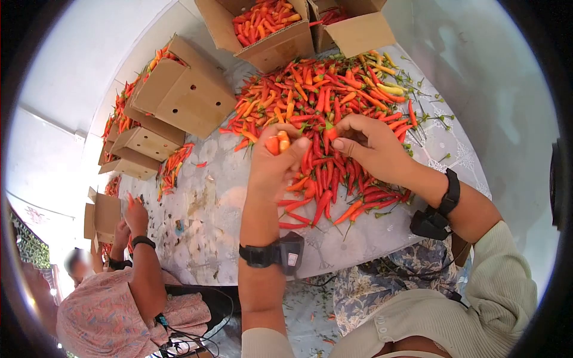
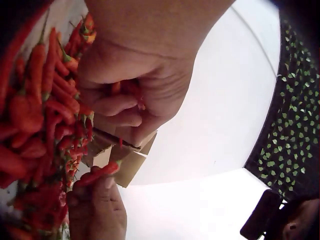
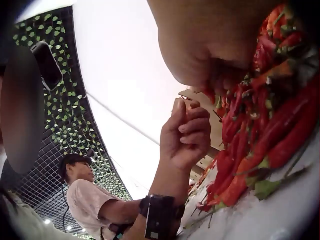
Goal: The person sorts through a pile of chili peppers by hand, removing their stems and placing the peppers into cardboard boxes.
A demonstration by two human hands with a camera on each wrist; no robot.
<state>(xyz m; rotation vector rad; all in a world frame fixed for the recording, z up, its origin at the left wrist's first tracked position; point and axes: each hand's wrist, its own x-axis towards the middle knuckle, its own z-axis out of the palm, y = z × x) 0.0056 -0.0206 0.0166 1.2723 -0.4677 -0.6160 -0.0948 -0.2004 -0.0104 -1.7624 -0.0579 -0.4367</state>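
Note:
My left hand (image 1: pixel 276 156) curls around a few orange-red chili peppers (image 1: pixel 278 143), which show between its fingers and thumb. In the left wrist view the same hand (image 2: pixel 145 85) has red peppers (image 2: pixel 131 89) tucked inside its bent fingers. Close beside it, my right hand (image 1: pixel 379 146) pinches one red chili pepper (image 2: pixel 102 172) between thumb and fingers, its green stem end toward the left hand. Both hands are over a large heap of red and orange chili peppers (image 1: pixel 325 98) on the table. The right wrist view mostly hides the right fingertips.
Cardboard boxes of peppers stand at the back (image 1: pixel 280 51) and left (image 1: pixel 185 98). Loose green stems (image 1: pixel 441 119) lie along the right table edge. A patterned tablecloth (image 1: pixel 233 238) covers the table. Another person (image 1: pixel 119 298) works at the left near a small box (image 1: pixel 104 218).

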